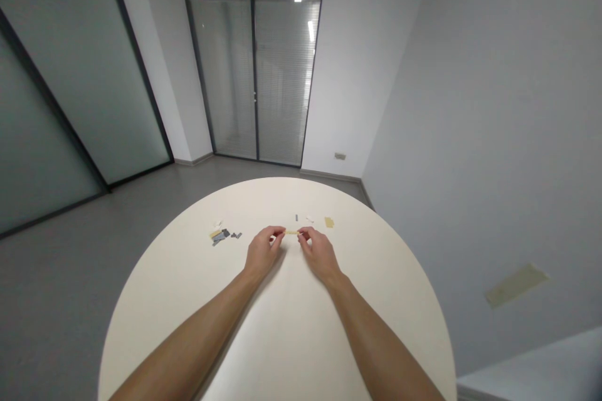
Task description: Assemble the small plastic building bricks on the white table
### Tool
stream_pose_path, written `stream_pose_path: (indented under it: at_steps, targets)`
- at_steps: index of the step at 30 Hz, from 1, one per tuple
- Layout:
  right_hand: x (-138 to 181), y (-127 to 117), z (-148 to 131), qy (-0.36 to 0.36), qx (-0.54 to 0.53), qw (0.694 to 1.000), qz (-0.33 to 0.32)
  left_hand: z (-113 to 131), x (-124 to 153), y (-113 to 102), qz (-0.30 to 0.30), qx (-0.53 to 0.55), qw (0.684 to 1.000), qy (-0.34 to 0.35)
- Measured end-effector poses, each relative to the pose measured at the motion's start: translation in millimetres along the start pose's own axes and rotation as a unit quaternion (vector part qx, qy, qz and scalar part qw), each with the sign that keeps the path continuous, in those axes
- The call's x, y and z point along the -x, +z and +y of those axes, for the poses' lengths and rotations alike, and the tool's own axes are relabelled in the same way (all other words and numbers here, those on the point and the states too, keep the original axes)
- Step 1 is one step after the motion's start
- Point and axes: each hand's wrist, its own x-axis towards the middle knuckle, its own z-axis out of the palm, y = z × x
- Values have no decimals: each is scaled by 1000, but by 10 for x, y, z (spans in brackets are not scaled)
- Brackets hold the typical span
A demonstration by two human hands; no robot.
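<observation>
Near the middle of the round table, my left hand pinches one end of a thin yellow strip. The other end is pinched by my right hand, so the strip spans the short gap between my fingertips. It looks like a small building-brick piece, but it is too small to be sure. Beyond my right hand lie a tan flat piece, a small white piece and a small grey piece. Left of my left hand is a loose pile of grey, dark and yellow pieces.
The white round table carries all of this. Small dark grey pieces lie between the pile and my left hand. A wall stands to the right, a glass door at the back, and frosted panels at the left.
</observation>
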Motion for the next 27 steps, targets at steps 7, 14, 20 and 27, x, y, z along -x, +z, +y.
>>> stream_pose_path:
  at_steps: [7, 14, 20, 27]
  targets:
    - [-2, -2, -12, -10, -2, 1000, 5, 92, 14, -38, -5, -2, 1000, -2]
    - [-1, -20, -42, -15, 1, 1000, 13, 90, 20, -50, -9, -14, 1000, 12]
    - [-4, -31, -48, -20, -2, 1000, 11, 82, 15, -43, -14, -15, 1000, 12]
    - [-1, -20, -30, -14, 4, 1000, 24, 102, 24, -50, -18, -25, 999, 25]
